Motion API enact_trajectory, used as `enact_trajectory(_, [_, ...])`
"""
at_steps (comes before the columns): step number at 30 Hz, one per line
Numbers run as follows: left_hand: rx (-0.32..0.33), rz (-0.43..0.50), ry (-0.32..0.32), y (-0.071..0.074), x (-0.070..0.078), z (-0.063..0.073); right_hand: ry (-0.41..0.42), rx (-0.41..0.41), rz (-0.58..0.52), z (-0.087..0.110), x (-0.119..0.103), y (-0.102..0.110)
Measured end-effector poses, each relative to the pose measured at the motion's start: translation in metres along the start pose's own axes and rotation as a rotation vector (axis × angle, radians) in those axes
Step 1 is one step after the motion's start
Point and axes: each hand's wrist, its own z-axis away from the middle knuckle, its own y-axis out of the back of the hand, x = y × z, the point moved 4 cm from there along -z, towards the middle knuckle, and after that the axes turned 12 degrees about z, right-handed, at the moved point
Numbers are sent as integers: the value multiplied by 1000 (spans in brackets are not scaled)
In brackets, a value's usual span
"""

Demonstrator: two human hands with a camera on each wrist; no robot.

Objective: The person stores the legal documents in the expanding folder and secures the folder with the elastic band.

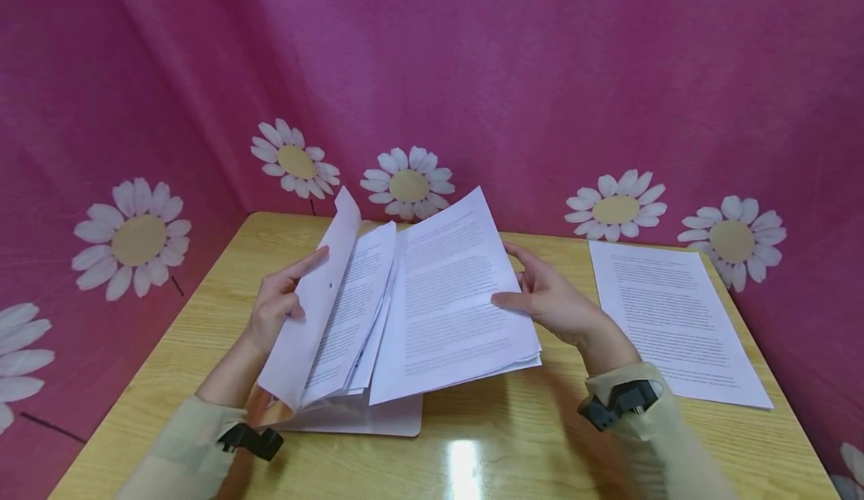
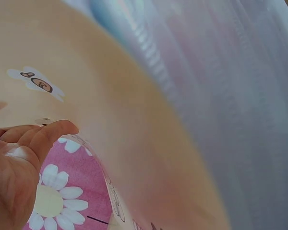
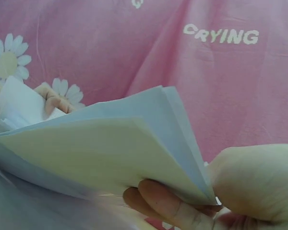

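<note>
A folder (image 1: 378, 419) lies open on the table, pale inside, with loose printed sheets (image 1: 352, 312) standing tilted in it. My left hand (image 1: 273, 305) grips the raised cover (image 1: 312, 312) near its outer edge. In the left wrist view the cover's tan outside (image 2: 125, 124) bears small cartoon bears, and the fingers (image 2: 57, 132) meet its edge. My right hand (image 1: 556, 301) pinches a thin stack of printed sheets (image 1: 455, 305) by its right side, thumb on the front, fingers behind. The stack slants above the table, its left side against the folder's sheets.
At the right of the wooden table (image 1: 506, 440) lies another printed sheet (image 1: 675, 320), beside the right forearm. A pink curtain (image 1: 472, 73) with large white daisies hangs close behind the table and along its left side.
</note>
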Motion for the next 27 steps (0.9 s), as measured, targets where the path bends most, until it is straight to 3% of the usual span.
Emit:
enact_trajectory(9, [11, -1, -4, -2, 3, -2, 6, 68, 21, -8, 5, -20])
enact_trajectory(19, [39, -27, -11, -2, 3, -1, -6, 68, -1, -17, 10, -46])
enact_trajectory(27, [59, -18, -25, -1, 3, -3, -17, 39, 11, -13, 11, -51])
